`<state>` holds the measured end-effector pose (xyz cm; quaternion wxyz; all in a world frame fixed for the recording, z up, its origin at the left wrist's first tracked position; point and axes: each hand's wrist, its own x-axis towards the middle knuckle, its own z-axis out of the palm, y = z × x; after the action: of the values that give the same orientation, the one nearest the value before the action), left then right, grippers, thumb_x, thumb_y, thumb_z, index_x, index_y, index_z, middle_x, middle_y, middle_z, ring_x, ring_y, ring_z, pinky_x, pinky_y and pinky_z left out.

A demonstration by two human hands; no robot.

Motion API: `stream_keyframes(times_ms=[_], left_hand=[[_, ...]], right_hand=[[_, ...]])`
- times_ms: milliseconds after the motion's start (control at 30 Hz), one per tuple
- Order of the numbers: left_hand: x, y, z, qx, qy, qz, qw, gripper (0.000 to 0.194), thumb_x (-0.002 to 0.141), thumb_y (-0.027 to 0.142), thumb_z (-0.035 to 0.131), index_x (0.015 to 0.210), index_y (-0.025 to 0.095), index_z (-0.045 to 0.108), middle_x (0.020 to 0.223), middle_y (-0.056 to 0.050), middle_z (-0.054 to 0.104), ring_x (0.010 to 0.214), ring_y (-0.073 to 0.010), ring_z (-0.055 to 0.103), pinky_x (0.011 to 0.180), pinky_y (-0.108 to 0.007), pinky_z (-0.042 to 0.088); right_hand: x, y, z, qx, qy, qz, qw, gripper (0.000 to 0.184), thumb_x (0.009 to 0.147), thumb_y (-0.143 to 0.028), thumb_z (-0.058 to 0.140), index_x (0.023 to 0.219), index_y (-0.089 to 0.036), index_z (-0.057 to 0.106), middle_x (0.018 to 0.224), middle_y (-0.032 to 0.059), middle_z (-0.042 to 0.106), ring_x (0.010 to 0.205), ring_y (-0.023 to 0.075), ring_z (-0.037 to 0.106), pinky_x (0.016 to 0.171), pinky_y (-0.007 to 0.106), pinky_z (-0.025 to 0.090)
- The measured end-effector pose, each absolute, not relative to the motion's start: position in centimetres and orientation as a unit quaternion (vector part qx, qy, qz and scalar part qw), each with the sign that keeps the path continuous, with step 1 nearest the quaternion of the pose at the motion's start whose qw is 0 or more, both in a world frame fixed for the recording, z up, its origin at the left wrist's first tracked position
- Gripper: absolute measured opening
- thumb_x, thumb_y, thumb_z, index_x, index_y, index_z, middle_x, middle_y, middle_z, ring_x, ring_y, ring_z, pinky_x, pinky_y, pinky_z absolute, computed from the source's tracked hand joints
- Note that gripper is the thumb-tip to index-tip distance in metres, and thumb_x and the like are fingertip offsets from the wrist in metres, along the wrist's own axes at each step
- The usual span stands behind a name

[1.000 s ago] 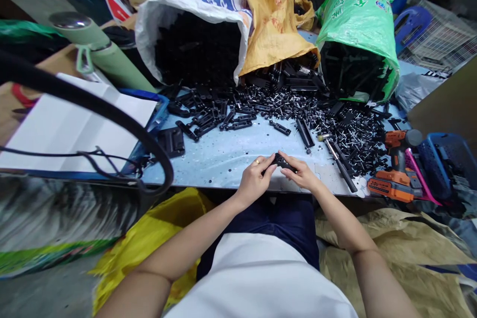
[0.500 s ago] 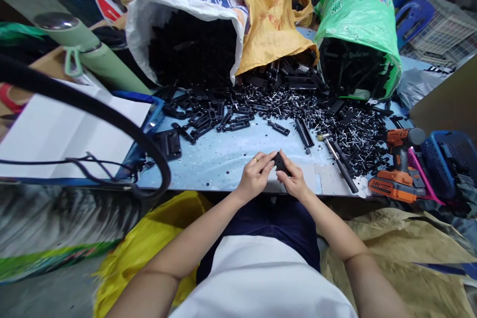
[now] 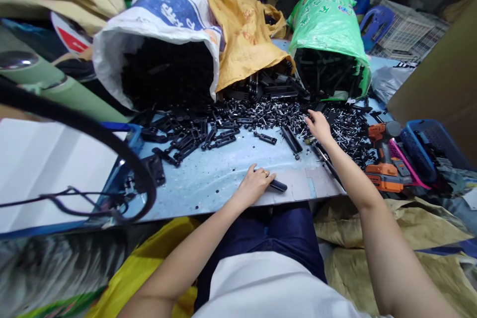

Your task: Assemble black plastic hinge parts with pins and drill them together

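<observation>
Head view. The left hand (image 3: 254,186) is laid on the pale blue counter (image 3: 219,169) near its front edge, fingers curled down over a small black plastic part (image 3: 278,186), whose free end is seen protruding from under the fingertips; a ring is worn on one finger. The right hand (image 3: 318,125) is stretched well beyond the left hand, to the far right of it, with its fingers loosely spread and lowered into the heap of small black pins (image 3: 346,129); whether anything is pinched there cannot be told. A screwdriver (image 3: 323,156) is lying just beside the right wrist. Beyond the left hand, a scatter of black link pieces (image 3: 194,134) is spread on the counter. Behind these, three sacks are tipped open toward the counter: a white sack (image 3: 164,25), a yellow sack (image 3: 246,35) and a green sack (image 3: 328,25). An orange cordless drill (image 3: 383,159) is placed far right of the left hand.
</observation>
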<state>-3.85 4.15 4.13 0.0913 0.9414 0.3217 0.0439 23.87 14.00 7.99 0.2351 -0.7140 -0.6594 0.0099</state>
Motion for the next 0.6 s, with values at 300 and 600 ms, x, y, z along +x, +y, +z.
stream_keyframes(times_ms=[300,600], left_hand=[[-6.2,3.0,1.8,0.914,0.398,0.060,0.049,0.030,0.086,0.017,0.044,0.112,0.019,0.057,0.082,-0.008,0.063,0.080,-0.0206,0.058,0.069,-0.032,0.046],[-7.1,3.0,-1.4,0.902,0.356,0.228,0.085,0.033,0.090,0.027,0.037,0.116,0.022,0.056,0.079,-0.006,0.060,0.073,-0.0182,0.058,0.064,-0.031,0.051]], right_hand=[[33.6,18.6,9.7,-0.885,-0.429,-0.052,0.175,0.047,0.081,-0.021,0.051,0.125,-0.008,0.041,0.124,0.0205,0.042,0.116,0.0303,0.038,0.092,0.041,0.035],[39.8,22.1,9.2,-0.934,-0.264,0.017,0.241,0.059,0.079,-0.025,0.055,0.128,-0.004,0.032,0.114,0.0240,0.047,0.108,0.0297,0.047,0.087,0.039,0.039]])
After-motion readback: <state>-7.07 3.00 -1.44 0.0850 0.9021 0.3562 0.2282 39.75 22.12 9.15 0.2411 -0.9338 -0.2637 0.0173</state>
